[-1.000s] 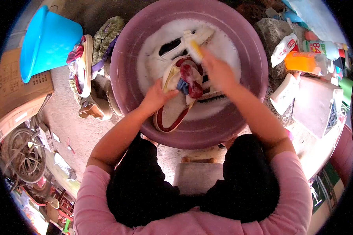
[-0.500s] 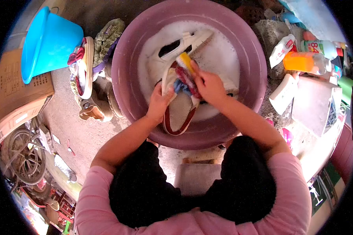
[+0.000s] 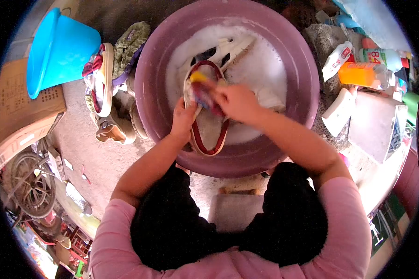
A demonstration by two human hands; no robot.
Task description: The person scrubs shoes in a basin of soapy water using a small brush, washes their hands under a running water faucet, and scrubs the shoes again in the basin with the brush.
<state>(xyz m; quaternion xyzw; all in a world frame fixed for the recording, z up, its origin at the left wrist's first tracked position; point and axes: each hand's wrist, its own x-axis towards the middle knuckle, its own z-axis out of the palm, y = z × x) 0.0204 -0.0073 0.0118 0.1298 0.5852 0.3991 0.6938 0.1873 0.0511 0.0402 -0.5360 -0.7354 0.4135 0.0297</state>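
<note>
My left hand (image 3: 184,118) grips the left edge of a white sandal with dark red lining (image 3: 208,139), held sole down over the basin. A red and blue bow lies across its strap, blurred. In my right hand (image 3: 235,100) is a yellow brush (image 3: 199,77), its head over the front part of the sandal; the bristles are hidden. Under and behind it, a white shoe (image 3: 237,46) lies in suds (image 3: 260,60) inside the large purple basin (image 3: 305,88).
At the left stand a blue bucket (image 3: 63,51), a matching sandal (image 3: 107,83), brown shoes (image 3: 114,130) and a cardboard box (image 3: 25,102). At the right are an orange bottle (image 3: 361,74), a white bottle (image 3: 337,60) and a grey-white box (image 3: 375,125). A low stool (image 3: 235,209) is between my knees.
The sandal has turned more upright, and its far end has come into view. My right hand and the brush have moved left and slightly down across it.
</note>
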